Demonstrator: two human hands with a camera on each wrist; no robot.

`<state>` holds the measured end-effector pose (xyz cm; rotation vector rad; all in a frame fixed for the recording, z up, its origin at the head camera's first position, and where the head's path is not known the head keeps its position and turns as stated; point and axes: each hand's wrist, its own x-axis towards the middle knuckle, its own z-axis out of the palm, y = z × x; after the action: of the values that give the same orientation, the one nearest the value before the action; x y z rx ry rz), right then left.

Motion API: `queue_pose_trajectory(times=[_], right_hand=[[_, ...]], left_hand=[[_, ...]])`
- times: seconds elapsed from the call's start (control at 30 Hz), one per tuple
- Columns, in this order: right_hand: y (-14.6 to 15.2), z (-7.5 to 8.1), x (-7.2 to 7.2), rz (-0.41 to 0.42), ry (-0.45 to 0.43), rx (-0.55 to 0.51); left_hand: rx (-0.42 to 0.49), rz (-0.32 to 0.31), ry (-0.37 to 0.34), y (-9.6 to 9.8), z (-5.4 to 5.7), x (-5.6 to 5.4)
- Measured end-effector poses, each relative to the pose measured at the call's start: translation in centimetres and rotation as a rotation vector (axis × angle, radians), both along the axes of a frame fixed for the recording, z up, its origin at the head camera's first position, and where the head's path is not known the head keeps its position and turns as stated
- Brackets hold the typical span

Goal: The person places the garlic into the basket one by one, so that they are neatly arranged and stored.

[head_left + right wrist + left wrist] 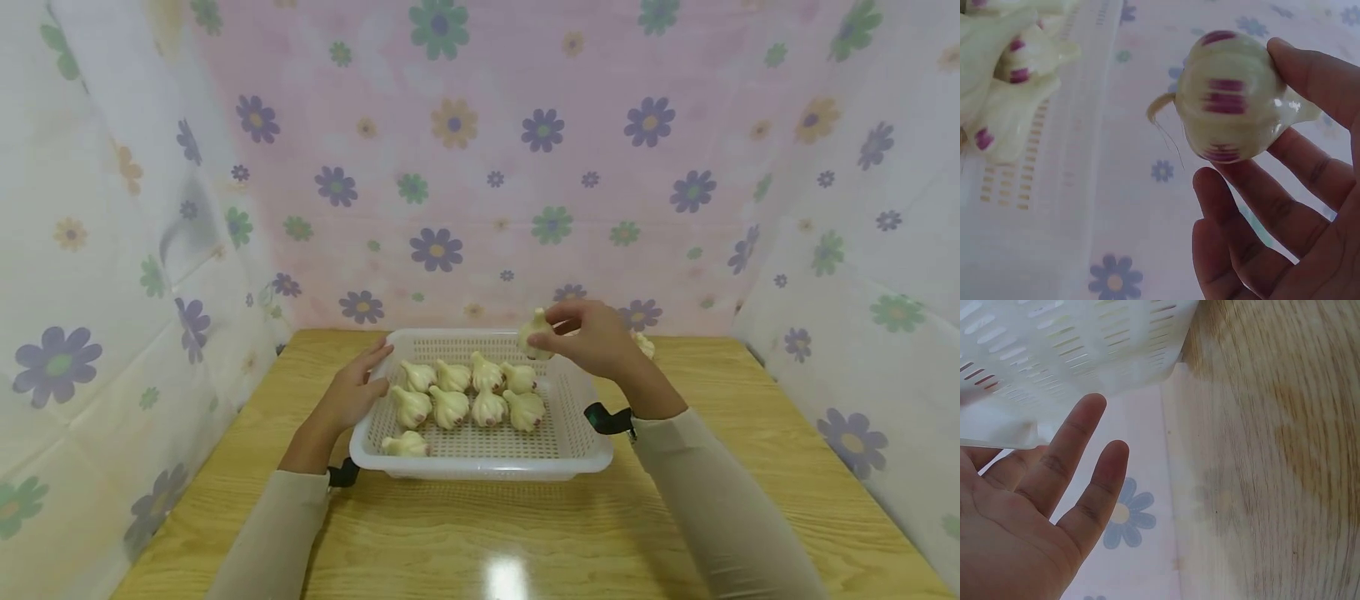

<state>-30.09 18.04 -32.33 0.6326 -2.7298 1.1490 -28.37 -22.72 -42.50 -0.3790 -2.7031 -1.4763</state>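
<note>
A white perforated plastic basket (480, 468) stands on the table with several pale garlic bulbs (451, 408) in rows inside; one bulb (406, 444) lies on its own at the front left. My left hand (352, 392) holds the basket's left rim, thumb over the inner side; two of its fingers (1075, 428) stretch out along the outer wall. Above the back right part of the basket, my right hand (592, 337) pinches a glossy garlic bulb (1232, 97) between thumb and fingers. This bulb has purple streaks and a tuft of root fibres, its stem pointing toward the palm.
Behind the right wrist, a pale lumpy thing (643, 344) rests on the wooden table (465, 542), partly hidden. Flower-printed cloth (495, 200) hangs at the back and both sides. Dark straps with devices (607, 419) sit at the wrists.
</note>
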Motion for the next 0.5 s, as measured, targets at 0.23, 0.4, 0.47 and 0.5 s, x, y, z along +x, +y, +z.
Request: queue_pose_trajectory(times=[0.23,0.4,0.47,0.5], right_hand=[[-2.7,0.1,0.3,0.146,-0.030,0.081],[-4.3,0.0,0.6,0.261,-0.098,0.145],[-4.9,-0.3,0.7,0.308,-0.115,0.159],[-5.1,-0.5,0.8,0.327,-0.121,0.168]], left_hand=[[0.001,0.002,-0.001,0.0,0.0,0.1],[-0.007,0.006,0.002,0.1,0.1,0.1],[-0.008,0.003,0.000,0.0,0.1,0.1],[-0.009,0.003,-0.002,0.0,0.1,0.1]])
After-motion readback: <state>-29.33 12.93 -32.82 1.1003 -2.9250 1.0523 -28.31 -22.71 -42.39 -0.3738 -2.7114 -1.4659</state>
